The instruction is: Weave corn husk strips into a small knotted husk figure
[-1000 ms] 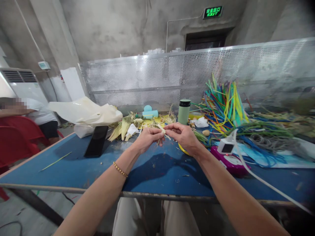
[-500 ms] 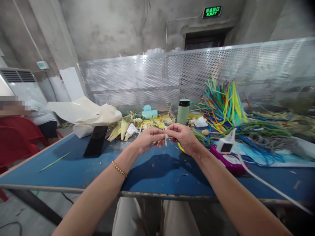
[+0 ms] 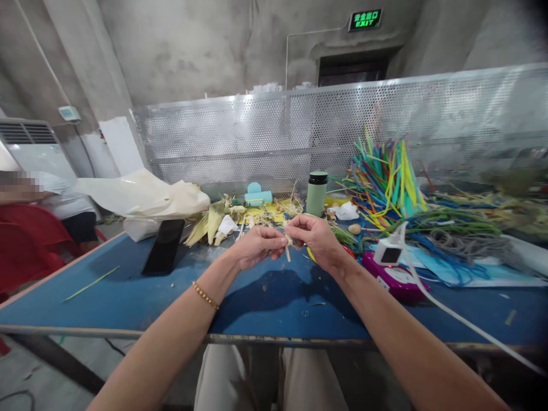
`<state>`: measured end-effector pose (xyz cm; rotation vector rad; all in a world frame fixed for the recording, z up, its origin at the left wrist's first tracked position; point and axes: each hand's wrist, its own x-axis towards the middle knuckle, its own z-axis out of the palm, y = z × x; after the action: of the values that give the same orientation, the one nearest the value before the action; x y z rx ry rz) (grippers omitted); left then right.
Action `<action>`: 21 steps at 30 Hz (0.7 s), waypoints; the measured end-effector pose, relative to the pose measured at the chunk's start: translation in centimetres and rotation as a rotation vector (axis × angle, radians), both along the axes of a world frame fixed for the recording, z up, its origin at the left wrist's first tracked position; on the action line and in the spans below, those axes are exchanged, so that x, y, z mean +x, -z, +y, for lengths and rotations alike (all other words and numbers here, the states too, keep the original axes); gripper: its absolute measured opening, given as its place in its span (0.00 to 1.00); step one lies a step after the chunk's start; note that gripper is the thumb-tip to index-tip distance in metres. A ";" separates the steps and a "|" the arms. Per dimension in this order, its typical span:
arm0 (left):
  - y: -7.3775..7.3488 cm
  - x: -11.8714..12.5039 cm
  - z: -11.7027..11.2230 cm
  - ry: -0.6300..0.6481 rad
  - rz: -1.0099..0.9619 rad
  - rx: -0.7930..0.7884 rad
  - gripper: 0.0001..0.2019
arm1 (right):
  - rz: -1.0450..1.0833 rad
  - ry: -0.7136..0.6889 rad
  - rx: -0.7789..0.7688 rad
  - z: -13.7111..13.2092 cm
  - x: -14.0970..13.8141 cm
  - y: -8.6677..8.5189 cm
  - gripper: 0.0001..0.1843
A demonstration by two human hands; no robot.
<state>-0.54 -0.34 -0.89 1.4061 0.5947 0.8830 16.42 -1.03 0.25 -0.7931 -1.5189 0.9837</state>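
Note:
Over the blue table (image 3: 261,317), both hands meet at a small pale strip of what looks like dried husk (image 3: 288,251). My left hand (image 3: 259,246) pinches it from the left between thumb and forefinger. Pressed close on the right side, my right hand (image 3: 315,238) grips the upper part with thumb and fingertips. A short end of the strip hangs down between the hands; the rest is hidden by fingers. Something small and blue shows above the fingertips, too small to name. Pale husk leaves (image 3: 215,222) lie behind my left hand.
A black phone (image 3: 164,247) and a plastic bag (image 3: 158,197) are at left. A green flask (image 3: 317,194) stands behind the hands. To the right are a purple power strip (image 3: 394,277) with a white charger (image 3: 389,252), and bundled coloured stems (image 3: 396,180). A person sits far left.
Both hands stay together on the strip, with small finger shifts; my left fingers have closed up a little more. The whole view has shifted slightly.

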 end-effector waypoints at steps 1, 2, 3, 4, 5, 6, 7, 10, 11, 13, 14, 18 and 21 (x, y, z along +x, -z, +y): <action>0.0 0.0 0.0 0.004 0.005 0.006 0.13 | -0.008 0.002 0.005 0.0 0.0 0.1 0.14; 0.1 0.0 0.0 0.005 0.009 0.009 0.13 | -0.020 0.005 0.008 0.0 -0.1 0.1 0.15; 0.1 0.1 0.1 0.000 0.010 0.009 0.13 | -0.033 0.007 0.011 0.1 -0.1 0.1 0.15; 0.1 0.1 0.1 -0.009 0.004 0.008 0.13 | -0.047 0.013 0.021 0.1 -0.2 0.1 0.16; 0.1 0.1 0.1 -0.024 -0.012 0.004 0.13 | -0.061 0.026 0.035 0.2 -0.2 0.1 0.16; 0.1 0.2 0.1 -0.045 -0.037 0.000 0.13 | -0.080 0.049 0.053 0.2 -0.2 0.1 0.16; 0.1 0.2 0.2 -0.070 -0.068 -0.003 0.13 | -0.104 0.082 0.072 0.3 -0.1 0.1 0.17; 0.2 0.2 0.5 -0.146 -0.152 -0.005 0.12 | -0.225 0.162 0.107 0.3 0.0 0.0 0.19; 0.2 0.1 0.6 -0.168 -0.170 -0.008 0.12 | -0.269 0.171 0.118 0.4 0.0 0.0 0.18; 0.2 0.1 0.8 -0.194 -0.190 -0.019 0.11 | -0.340 0.169 0.155 0.4 0.1 0.0 0.16; 0.2 0.1 0.8 -0.196 -0.194 -0.026 0.11 | -0.360 0.170 0.175 0.4 0.1 0.0 0.15; 0.2 0.1 0.8 -0.187 -0.192 -0.042 0.11 | -0.389 0.198 0.214 0.5 0.1 0.1 0.12; 0.1 0.2 0.7 -0.200 -0.191 -0.042 0.11 | -0.408 0.219 0.227 0.7 0.1 0.3 0.11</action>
<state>-0.33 0.35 -1.03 1.2224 0.6109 1.1438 16.57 -0.31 -0.06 -1.0120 -1.8058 0.4934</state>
